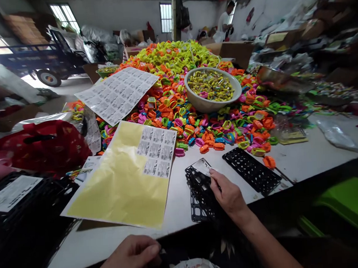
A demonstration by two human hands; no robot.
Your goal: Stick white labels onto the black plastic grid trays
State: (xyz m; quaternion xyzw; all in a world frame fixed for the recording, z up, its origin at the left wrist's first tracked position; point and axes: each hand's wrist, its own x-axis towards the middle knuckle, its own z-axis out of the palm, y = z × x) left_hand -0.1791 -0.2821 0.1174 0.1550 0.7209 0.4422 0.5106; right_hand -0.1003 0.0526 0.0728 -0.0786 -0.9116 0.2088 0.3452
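Note:
My right hand (229,191) is closed on a black perforated plastic tray (201,181), its fingertips at the edge of a white printed label (203,166) at the tray's top. Part of this tray is blurred, and a black grid shows beneath it. My left hand (134,256) is low at the table's front edge, thumb against curled fingers; whatever it may hold is hidden. Between the hands and the pile lies a yellow backing sheet (121,186) with several labels left at its upper right. Another black perforated tray (251,171) lies flat to the right.
A large heap of colourful plastic watch-like pieces (176,97) covers the table's back. On it sit a white bowl (212,105) of small yellow pieces and a full label sheet (117,93). Labelled black trays (20,216) are stacked left, beside a red bag (43,146). A person (223,22) stands far behind.

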